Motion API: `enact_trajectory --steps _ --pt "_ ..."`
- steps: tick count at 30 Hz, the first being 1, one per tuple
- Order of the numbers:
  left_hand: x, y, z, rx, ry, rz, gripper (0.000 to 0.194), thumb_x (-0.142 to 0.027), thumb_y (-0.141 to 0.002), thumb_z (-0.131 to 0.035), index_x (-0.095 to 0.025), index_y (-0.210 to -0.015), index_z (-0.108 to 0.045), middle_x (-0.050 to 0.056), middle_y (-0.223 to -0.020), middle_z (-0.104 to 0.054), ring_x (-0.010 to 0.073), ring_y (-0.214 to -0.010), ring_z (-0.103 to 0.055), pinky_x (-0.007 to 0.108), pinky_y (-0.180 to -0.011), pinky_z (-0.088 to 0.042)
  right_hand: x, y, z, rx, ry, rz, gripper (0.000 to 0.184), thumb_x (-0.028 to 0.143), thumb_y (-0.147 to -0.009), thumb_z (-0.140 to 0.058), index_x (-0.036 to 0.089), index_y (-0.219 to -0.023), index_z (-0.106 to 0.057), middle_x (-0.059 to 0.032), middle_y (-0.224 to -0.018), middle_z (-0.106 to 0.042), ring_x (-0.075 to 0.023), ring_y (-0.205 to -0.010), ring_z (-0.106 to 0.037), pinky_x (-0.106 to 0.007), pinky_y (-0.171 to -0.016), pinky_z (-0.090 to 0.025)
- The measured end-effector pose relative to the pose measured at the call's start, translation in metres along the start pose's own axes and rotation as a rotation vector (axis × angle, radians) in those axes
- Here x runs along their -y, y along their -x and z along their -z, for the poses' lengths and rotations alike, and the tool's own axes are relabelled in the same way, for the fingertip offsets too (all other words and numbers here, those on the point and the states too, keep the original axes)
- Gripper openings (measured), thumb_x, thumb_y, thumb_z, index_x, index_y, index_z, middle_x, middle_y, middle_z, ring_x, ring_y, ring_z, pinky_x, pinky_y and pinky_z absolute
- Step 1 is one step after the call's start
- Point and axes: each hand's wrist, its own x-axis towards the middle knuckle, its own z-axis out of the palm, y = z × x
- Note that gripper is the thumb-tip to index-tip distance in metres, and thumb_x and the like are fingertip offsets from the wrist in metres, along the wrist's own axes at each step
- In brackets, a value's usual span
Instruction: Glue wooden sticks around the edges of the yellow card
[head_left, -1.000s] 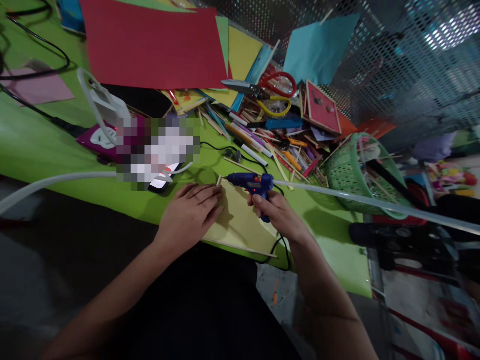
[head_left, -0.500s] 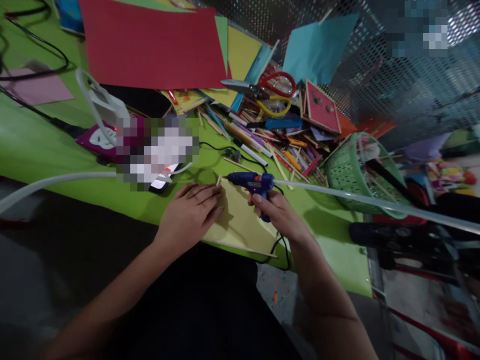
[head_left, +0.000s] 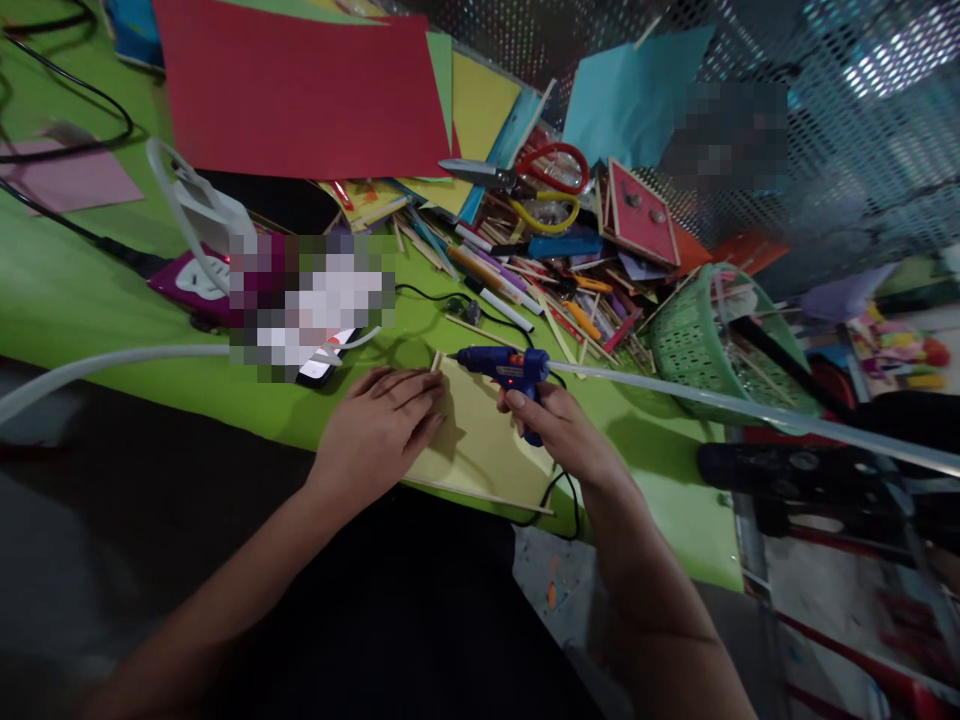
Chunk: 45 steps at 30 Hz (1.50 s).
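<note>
My right hand [head_left: 546, 418] is wrapped round the grip of a blue hot glue gun [head_left: 501, 365], which has a small red light and a long clear glue stick [head_left: 720, 403] running out of its back. The gun's nozzle points left, just by the top left corner of a sheet of yellow paper [head_left: 495, 450]. My left hand [head_left: 386, 420] lies flat with fingers stretched along the paper's left edge. A thin wooden stick [head_left: 437, 360] shows at its fingertips, the rest hidden beneath them. Another thin stick [head_left: 480, 496] runs along the paper's near edge.
Scissors [head_left: 480, 174], markers [head_left: 498, 302] and loose sticks lie heaped beyond the gun. A green basket [head_left: 686, 345] stands at the right. Red paper [head_left: 307, 95] lies at the back. A purple power strip [head_left: 187, 278] and a phone [head_left: 319, 370] are at the left.
</note>
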Motion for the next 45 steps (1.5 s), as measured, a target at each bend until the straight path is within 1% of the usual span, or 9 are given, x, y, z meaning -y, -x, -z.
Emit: enact_trajectory --steps 7,11,14,21,25,29,36,42,45 --pt "0.0 0.0 0.001 -0.006 -0.018 -0.015 0.028 -0.031 -0.107 -0.054 -0.021 -0.122 -0.076 0.006 -0.131 -0.077 0.0262 -0.119 -0.073 0.047 -0.107 -0.051 0.0 -0.002 -0.001 -0.001 -0.008 0.008 0.052 0.071 -0.092 -0.061 0.02 -0.096 -0.065 -0.001 -0.077 -0.057 -0.0162 -0.068 -0.051 -0.031 -0.062 -0.043" --pt "0.0 0.0 0.001 -0.011 -0.037 -0.016 0.029 -0.032 -0.107 -0.053 -0.021 -0.121 -0.075 0.006 -0.131 -0.078 0.0258 -0.118 -0.073 0.046 -0.107 -0.051 -0.002 0.004 0.004 -0.001 0.007 -0.015 0.054 0.072 -0.091 -0.061 0.02 -0.102 -0.067 -0.0018 -0.079 -0.059 -0.0163 -0.066 -0.05 -0.031 -0.061 -0.043" --pt "-0.001 0.0 0.001 -0.015 -0.037 -0.019 0.029 -0.032 -0.107 -0.053 -0.021 -0.122 -0.076 0.006 -0.13 -0.078 0.0256 -0.118 -0.073 0.045 -0.107 -0.051 -0.003 0.006 0.005 -0.003 0.026 -0.001 0.054 0.072 -0.093 -0.06 0.02 -0.105 -0.069 -0.0017 -0.078 -0.059 -0.0167 -0.067 -0.05 -0.031 -0.062 -0.043" --pt "0.0 0.0 0.001 -0.017 -0.027 -0.02 0.027 -0.029 -0.107 -0.054 -0.021 -0.121 -0.075 0.006 -0.13 -0.078 0.026 -0.118 -0.073 0.047 -0.106 -0.051 0.0 0.0 -0.001 -0.005 0.01 0.037 0.05 0.069 -0.094 -0.06 0.02 -0.1 -0.068 -0.0015 -0.079 -0.058 -0.0158 -0.067 -0.05 -0.031 -0.063 -0.043" --pt "0.0 0.0 0.0 -0.013 -0.043 -0.014 0.028 -0.032 -0.107 -0.053 -0.021 -0.121 -0.075 0.006 -0.131 -0.078 0.0255 -0.117 -0.074 0.046 -0.106 -0.051 -0.005 0.005 0.004 -0.013 0.008 0.009 0.051 0.07 -0.093 -0.061 0.021 -0.101 -0.068 -0.0018 -0.079 -0.059 -0.016 -0.066 -0.049 -0.03 -0.061 -0.043" --pt "0.0 0.0 0.0 -0.015 -0.031 -0.009 0.028 -0.032 -0.107 -0.054 -0.021 -0.121 -0.075 0.005 -0.131 -0.078 0.0256 -0.117 -0.074 0.047 -0.106 -0.051 -0.009 0.01 0.009 -0.02 0.011 -0.014 0.049 0.068 -0.094 -0.061 0.021 -0.104 -0.07 -0.0026 -0.079 -0.06 -0.0166 -0.067 -0.049 -0.03 -0.06 -0.045" --pt "0.0 0.001 0.0 0.0 -0.021 0.002 0.029 -0.031 -0.107 -0.054 -0.021 -0.123 -0.076 0.006 -0.131 -0.077 0.0268 -0.119 -0.073 0.048 -0.107 -0.051 -0.001 0.006 0.004 -0.015 0.001 0.013 0.046 0.065 -0.095 -0.061 0.021 -0.106 -0.069 -0.0019 -0.078 -0.059 -0.0166 -0.066 -0.05 -0.031 -0.061 -0.046" --pt "0.0 0.001 0.0 0.005 -0.014 -0.004 0.029 -0.032 -0.106 -0.055 -0.02 -0.122 -0.076 0.007 -0.132 -0.077 0.027 -0.118 -0.073 0.048 -0.107 -0.051 -0.009 0.012 0.01 -0.021 0.009 -0.023 0.051 0.071 -0.093 -0.062 0.023 -0.108 -0.071 -0.0013 -0.074 -0.057 -0.0175 -0.065 -0.05 -0.031 -0.058 -0.045" --pt "0.0 0.0 0.001 0.006 -0.002 0.005 0.029 -0.032 -0.106 -0.056 -0.022 -0.122 -0.077 0.007 -0.131 -0.078 0.0275 -0.117 -0.074 0.049 -0.106 -0.052 -0.011 0.015 0.012 -0.035 -0.002 -0.024 0.051 0.071 -0.093 -0.062 0.023 -0.106 -0.072 -0.0014 -0.074 -0.057 -0.0177 -0.065 -0.05 -0.031 -0.058 -0.046"
